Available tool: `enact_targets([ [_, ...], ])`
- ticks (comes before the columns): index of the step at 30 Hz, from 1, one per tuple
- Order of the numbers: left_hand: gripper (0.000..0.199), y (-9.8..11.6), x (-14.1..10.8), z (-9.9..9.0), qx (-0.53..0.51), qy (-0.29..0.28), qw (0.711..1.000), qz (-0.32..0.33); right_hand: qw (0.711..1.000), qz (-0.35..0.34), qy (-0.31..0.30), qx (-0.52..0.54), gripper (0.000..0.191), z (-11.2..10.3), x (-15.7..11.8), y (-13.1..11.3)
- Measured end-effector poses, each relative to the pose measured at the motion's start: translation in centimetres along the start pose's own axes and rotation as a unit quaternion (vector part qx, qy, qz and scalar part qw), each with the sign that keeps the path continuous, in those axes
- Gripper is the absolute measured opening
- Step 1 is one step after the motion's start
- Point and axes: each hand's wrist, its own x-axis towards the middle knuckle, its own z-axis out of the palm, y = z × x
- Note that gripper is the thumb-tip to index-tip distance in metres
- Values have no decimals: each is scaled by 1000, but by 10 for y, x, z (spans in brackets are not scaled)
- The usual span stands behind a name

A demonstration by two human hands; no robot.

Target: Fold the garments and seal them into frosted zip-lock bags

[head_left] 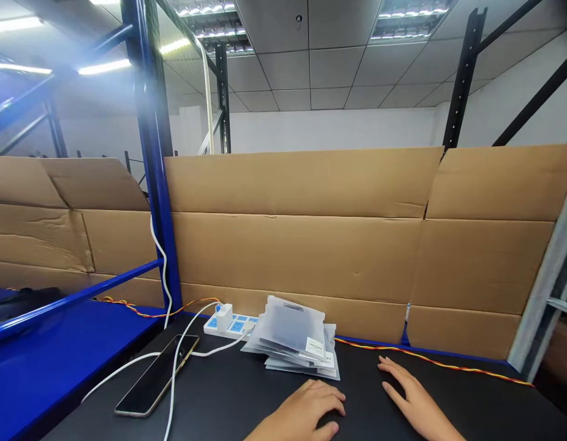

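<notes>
My left hand (pixel 306 411) rests low over the black tabletop (pixel 232 398), its fingers loosely curved and the thumb apart, with nothing in it. Just beyond its fingertips lies a stack of flat, frosted plastic packets (pixel 290 334) with small white labels; the hand seems apart from them. To the right, my right hand (pixel 412 395) reaches over the tabletop with fingers stretched forward and thumb spread, holding nothing. What the packets contain is hard to make out through the cloudy plastic.
A phone (pixel 159 376) lies at left, crossed by a white cable (pixel 175 367). Behind it sits a white power strip (pixel 237 324) with a plug. Cardboard panels (pixel 301 257) wall off the back. A blue post (pixel 157 184) stands left; twisted red-yellow wires (pixel 439 362) run along the rear edge.
</notes>
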Motion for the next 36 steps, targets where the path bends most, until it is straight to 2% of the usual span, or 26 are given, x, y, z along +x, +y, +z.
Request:
enact_targets([
  [17, 37, 2, 0, -1, -19, 8, 1000, -3, 1000, -2, 7, 19, 42, -1, 0, -2],
  [29, 34, 7, 0, 2, 21, 8, 1000, 6, 1000, 3, -5, 23, 43, -2, 0, -3],
  [32, 33, 14, -1, -17, 86, 18, 995, 45, 1000, 0, -12, 19, 43, -2, 1, -1],
  [34, 34, 14, -3, -43, 149, 47, 986, 52, 1000, -4, -14, 17, 42, -2, 1, -2],
  [36, 37, 5, -8, -74, 211, 110, 971, 12, 1000, -4, -14, 17, 42, -3, 2, -4],
])
